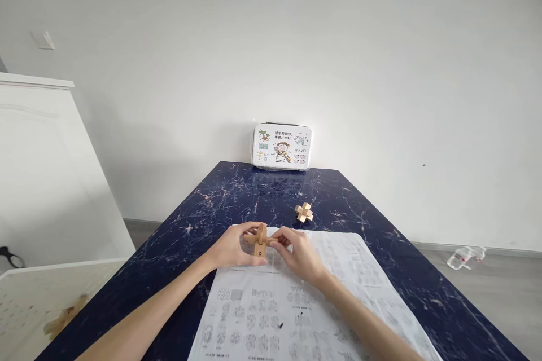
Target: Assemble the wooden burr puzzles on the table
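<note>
Both my hands meet over the far edge of a printed instruction sheet (305,304) on a dark blue marbled table (203,203). My left hand (235,247) and my right hand (298,252) each pinch a small wooden puzzle (259,241) made of crossed sticks, held upright just above the paper. Fingers of both hands are curled round its arms. A second, assembled wooden burr puzzle (304,212) lies on the table a little beyond my right hand.
A white box with cartoon travel pictures (282,146) stands against the wall at the table's far end. A white cabinet (38,169) is on the left. A crumpled plastic bottle (464,257) lies on the floor at the right.
</note>
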`<state>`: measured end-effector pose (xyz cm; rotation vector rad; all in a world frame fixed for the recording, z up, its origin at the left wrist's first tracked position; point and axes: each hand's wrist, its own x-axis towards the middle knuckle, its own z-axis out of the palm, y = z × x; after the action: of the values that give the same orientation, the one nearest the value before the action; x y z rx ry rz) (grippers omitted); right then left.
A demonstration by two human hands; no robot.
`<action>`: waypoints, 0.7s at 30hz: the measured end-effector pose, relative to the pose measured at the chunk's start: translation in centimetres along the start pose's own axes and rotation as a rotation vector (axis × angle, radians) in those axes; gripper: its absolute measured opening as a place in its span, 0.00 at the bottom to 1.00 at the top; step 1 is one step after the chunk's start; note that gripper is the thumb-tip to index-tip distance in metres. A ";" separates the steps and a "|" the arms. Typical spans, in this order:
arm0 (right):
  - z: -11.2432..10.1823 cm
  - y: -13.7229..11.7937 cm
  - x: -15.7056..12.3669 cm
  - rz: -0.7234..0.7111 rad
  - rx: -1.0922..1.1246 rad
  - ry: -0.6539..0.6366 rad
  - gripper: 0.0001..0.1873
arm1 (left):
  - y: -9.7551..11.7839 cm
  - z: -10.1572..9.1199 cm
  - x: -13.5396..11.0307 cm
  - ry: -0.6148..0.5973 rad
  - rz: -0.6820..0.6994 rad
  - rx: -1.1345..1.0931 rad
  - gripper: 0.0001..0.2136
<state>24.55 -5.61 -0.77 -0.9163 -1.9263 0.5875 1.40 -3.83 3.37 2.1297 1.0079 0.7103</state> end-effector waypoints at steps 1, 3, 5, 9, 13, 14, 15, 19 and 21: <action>0.1 0.1 0.0 0.001 -0.003 0.005 0.07 | 0.0 0.0 0.0 -0.002 -0.003 -0.003 0.37; 0.1 0.2 -0.1 0.004 -0.014 0.009 0.07 | 0.0 0.2 0.0 0.003 -0.003 -0.004 0.38; 0.2 0.2 -0.1 0.010 -0.025 0.007 0.07 | -0.2 0.3 -0.1 0.016 0.001 0.011 0.38; 0.1 0.2 -0.1 0.021 -0.018 -0.001 0.07 | -0.7 0.5 -0.1 0.043 0.006 0.042 0.40; 0.2 0.1 -0.1 0.031 0.000 0.005 0.07 | -0.8 0.6 -0.2 0.052 0.003 0.037 0.41; 0.2 0.1 -0.1 0.035 0.002 0.007 0.07 | -0.8 0.6 -0.2 0.053 -0.001 0.030 0.41; 0.2 0.0 -0.1 0.041 0.003 0.010 0.07 | -0.7 0.6 -0.2 0.049 -0.005 0.019 0.40; 0.4 -0.4 0.0 0.050 -0.002 0.037 0.07 | -0.5 0.4 -0.1 0.004 -0.009 -0.069 0.37; 0.5 -0.4 0.0 0.041 -0.005 0.050 0.07 | -0.4 0.4 -0.1 -0.010 -0.012 -0.109 0.36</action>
<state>23.97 -5.86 -0.70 -0.9668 -1.8694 0.5788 1.45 -3.80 2.83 2.0303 0.9541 0.7311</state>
